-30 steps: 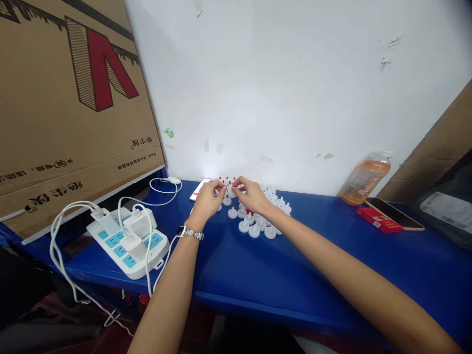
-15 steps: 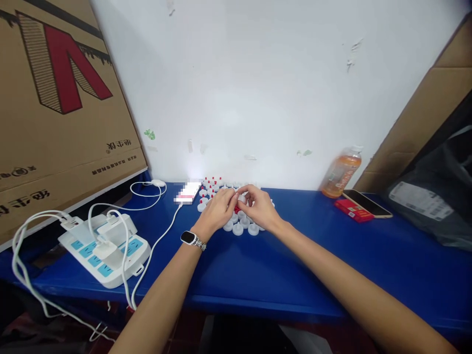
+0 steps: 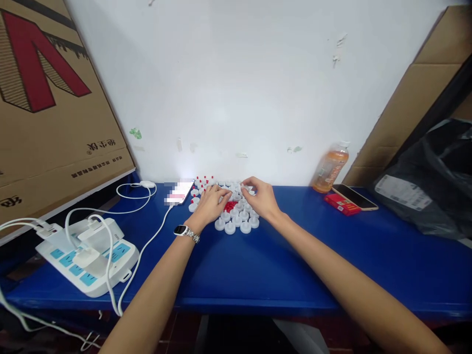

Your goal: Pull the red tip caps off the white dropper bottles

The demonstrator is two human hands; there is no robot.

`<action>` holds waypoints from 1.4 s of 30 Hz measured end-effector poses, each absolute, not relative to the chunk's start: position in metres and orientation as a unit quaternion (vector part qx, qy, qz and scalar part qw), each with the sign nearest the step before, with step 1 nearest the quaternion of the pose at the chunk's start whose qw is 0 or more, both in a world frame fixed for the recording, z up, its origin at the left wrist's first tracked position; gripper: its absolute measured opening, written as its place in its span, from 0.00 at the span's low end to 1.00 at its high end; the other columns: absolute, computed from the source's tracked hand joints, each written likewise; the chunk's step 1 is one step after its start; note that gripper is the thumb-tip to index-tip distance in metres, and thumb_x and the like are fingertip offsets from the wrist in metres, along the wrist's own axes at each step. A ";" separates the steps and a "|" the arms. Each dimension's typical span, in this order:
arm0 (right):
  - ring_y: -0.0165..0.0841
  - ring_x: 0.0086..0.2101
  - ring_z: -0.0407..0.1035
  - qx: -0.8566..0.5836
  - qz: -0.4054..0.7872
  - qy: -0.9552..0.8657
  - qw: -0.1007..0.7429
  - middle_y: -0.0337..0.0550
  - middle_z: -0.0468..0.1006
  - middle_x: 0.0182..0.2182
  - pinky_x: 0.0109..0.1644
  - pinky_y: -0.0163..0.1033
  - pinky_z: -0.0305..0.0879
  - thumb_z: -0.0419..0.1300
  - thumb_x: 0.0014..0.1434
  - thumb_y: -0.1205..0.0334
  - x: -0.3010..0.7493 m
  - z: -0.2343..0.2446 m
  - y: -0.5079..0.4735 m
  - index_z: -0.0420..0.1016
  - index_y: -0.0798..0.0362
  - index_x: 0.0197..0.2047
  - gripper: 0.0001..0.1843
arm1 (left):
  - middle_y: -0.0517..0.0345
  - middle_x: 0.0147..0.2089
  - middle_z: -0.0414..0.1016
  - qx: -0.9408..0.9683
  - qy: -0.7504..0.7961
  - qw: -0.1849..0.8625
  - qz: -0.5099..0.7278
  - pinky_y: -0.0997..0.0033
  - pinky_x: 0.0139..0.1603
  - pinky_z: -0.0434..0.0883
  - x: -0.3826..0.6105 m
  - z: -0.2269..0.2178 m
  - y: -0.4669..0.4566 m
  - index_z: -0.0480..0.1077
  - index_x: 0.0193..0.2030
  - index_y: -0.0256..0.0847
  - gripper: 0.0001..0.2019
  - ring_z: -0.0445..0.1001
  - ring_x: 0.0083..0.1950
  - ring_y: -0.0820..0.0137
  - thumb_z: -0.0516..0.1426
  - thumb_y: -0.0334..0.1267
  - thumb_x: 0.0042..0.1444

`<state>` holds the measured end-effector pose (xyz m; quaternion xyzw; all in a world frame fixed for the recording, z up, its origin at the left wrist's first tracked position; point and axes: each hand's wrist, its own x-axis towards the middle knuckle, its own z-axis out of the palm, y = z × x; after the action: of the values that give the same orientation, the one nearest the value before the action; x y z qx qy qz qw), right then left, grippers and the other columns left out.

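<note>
Many white screw caps with pointed nozzles stand on the blue table around a small pile of red tips. At the pile's left edge is my left hand, its fingers bent down among the caps; whatever they hold is hidden. My right hand is over the right side of the group, thumb and index finger pinched at a white nozzle cap. To the left and behind my left hand, several white caps with red tips form a separate cluster.
On the left are a white power strip with plugs and cables, and a lit phone on a cord. To the right stand a drink bottle, a red box, another phone and a dark plastic bag. A large carton leans at left.
My hands, together over one white cap before, have come apart, uncovering the red pile. The right hand has moved to the back right caps. The whole view has shifted slightly.
</note>
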<state>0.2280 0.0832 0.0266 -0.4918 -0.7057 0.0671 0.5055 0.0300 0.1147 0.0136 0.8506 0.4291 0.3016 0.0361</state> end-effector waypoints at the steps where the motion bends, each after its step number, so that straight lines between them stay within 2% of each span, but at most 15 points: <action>1: 0.36 0.41 0.71 -0.495 0.070 -0.700 0.510 0.43 0.77 0.41 0.48 0.41 0.66 0.57 0.59 0.62 0.228 0.027 0.083 0.76 0.50 0.41 0.08 | 0.52 0.45 0.72 0.850 0.430 0.039 0.302 0.58 0.54 0.64 0.027 0.014 0.115 0.75 0.49 0.46 0.19 0.68 0.49 0.61 0.45 0.48 0.69; 4: 0.35 0.39 0.70 -0.501 0.067 -0.688 0.521 0.44 0.75 0.39 0.44 0.40 0.66 0.59 0.57 0.59 0.223 0.032 0.082 0.78 0.52 0.38 0.08 | 0.52 0.44 0.74 0.828 0.444 0.038 0.341 0.60 0.53 0.64 0.011 0.020 0.116 0.76 0.48 0.44 0.20 0.69 0.48 0.61 0.45 0.48 0.69; 8: 0.30 0.29 0.68 -0.476 0.147 -0.723 0.478 0.38 0.74 0.27 0.35 0.36 0.63 0.59 0.56 0.61 0.202 0.040 0.093 0.77 0.54 0.36 0.07 | 0.52 0.41 0.76 0.787 0.480 0.024 0.387 0.61 0.52 0.65 -0.021 0.027 0.116 0.76 0.40 0.42 0.17 0.70 0.46 0.61 0.48 0.45 0.67; 13: 0.30 0.30 0.72 -0.455 0.183 -0.787 0.375 0.41 0.80 0.28 0.35 0.34 0.63 0.59 0.55 0.66 0.162 0.036 0.125 0.77 0.55 0.33 0.05 | 0.54 0.36 0.78 0.762 0.532 0.050 0.366 0.65 0.44 0.67 -0.044 0.025 0.118 0.75 0.34 0.41 0.13 0.72 0.38 0.64 0.52 0.42 0.63; 17: 0.33 0.32 0.72 -0.486 0.113 -0.834 0.236 0.41 0.81 0.30 0.41 0.37 0.62 0.60 0.54 0.67 0.144 0.029 0.141 0.79 0.53 0.31 0.06 | 0.54 0.37 0.79 0.743 0.559 0.049 0.363 0.66 0.40 0.66 -0.047 0.020 0.121 0.75 0.34 0.42 0.12 0.72 0.36 0.65 0.53 0.41 0.62; 21: 0.44 0.42 0.70 -0.513 0.028 -0.844 0.156 0.44 0.81 0.31 0.51 0.48 0.58 0.61 0.52 0.64 0.137 0.030 0.145 0.80 0.50 0.29 0.05 | 0.53 0.38 0.79 0.736 0.564 0.044 0.371 0.66 0.39 0.66 -0.048 0.018 0.121 0.75 0.35 0.42 0.11 0.73 0.37 0.64 0.53 0.41 0.62; 23: 0.48 0.45 0.68 -0.528 0.014 -0.835 0.154 0.48 0.81 0.34 0.53 0.51 0.56 0.64 0.52 0.59 0.133 0.032 0.147 0.81 0.50 0.32 0.06 | 0.52 0.39 0.79 0.731 0.566 0.041 0.378 0.66 0.39 0.66 -0.048 0.019 0.121 0.75 0.36 0.42 0.11 0.73 0.38 0.64 0.53 0.41 0.62; 27: 0.49 0.47 0.66 -0.543 -0.003 -0.826 0.151 0.52 0.79 0.41 0.53 0.53 0.55 0.65 0.51 0.47 0.118 0.033 0.155 0.81 0.49 0.40 0.18 | 0.52 0.39 0.79 0.728 0.568 0.038 0.382 0.66 0.39 0.66 -0.048 0.019 0.119 0.75 0.36 0.43 0.10 0.73 0.39 0.63 0.53 0.41 0.62; 31: 0.47 0.48 0.66 -0.543 0.006 -0.828 0.139 0.50 0.78 0.40 0.54 0.52 0.55 0.63 0.55 0.54 0.108 0.033 0.157 0.81 0.48 0.37 0.11 | 0.52 0.38 0.78 0.736 0.562 0.043 0.375 0.66 0.39 0.66 -0.050 0.018 0.121 0.74 0.34 0.42 0.11 0.73 0.38 0.64 0.52 0.40 0.62; 34: 0.44 0.46 0.68 -0.526 0.021 -0.825 0.206 0.48 0.78 0.41 0.52 0.49 0.57 0.60 0.57 0.57 0.116 0.038 0.151 0.80 0.49 0.37 0.09 | 0.52 0.38 0.77 0.742 0.550 0.043 0.381 0.66 0.39 0.66 -0.048 0.019 0.121 0.73 0.35 0.41 0.11 0.72 0.39 0.64 0.52 0.41 0.63; 36: 0.39 0.42 0.70 -0.493 0.048 -0.828 0.265 0.46 0.78 0.41 0.48 0.44 0.60 0.59 0.57 0.59 0.129 0.041 0.141 0.78 0.51 0.38 0.08 | 0.53 0.38 0.76 0.744 0.539 0.037 0.394 0.65 0.40 0.66 -0.042 0.021 0.117 0.72 0.35 0.41 0.12 0.72 0.40 0.64 0.51 0.43 0.65; 39: 0.32 0.31 0.70 -0.442 0.120 -0.827 0.327 0.40 0.78 0.32 0.37 0.36 0.61 0.57 0.57 0.63 0.151 0.044 0.123 0.74 0.52 0.40 0.08 | 0.53 0.37 0.75 0.759 0.507 0.036 0.406 0.65 0.41 0.66 -0.024 0.025 0.106 0.67 0.35 0.42 0.15 0.72 0.42 0.63 0.47 0.47 0.68; 42: 0.28 0.22 0.63 -0.439 0.156 -0.810 0.356 0.33 0.72 0.22 0.29 0.34 0.57 0.56 0.56 0.63 0.170 0.042 0.103 0.73 0.52 0.39 0.08 | 0.54 0.38 0.73 0.803 0.460 0.048 0.376 0.66 0.38 0.66 0.000 0.027 0.094 0.63 0.36 0.43 0.14 0.71 0.42 0.63 0.45 0.48 0.69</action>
<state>0.1698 0.1035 0.0421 -0.4393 -0.8098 0.1563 0.3562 -0.0003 0.0944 0.0269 0.8026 0.4602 0.3764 0.0484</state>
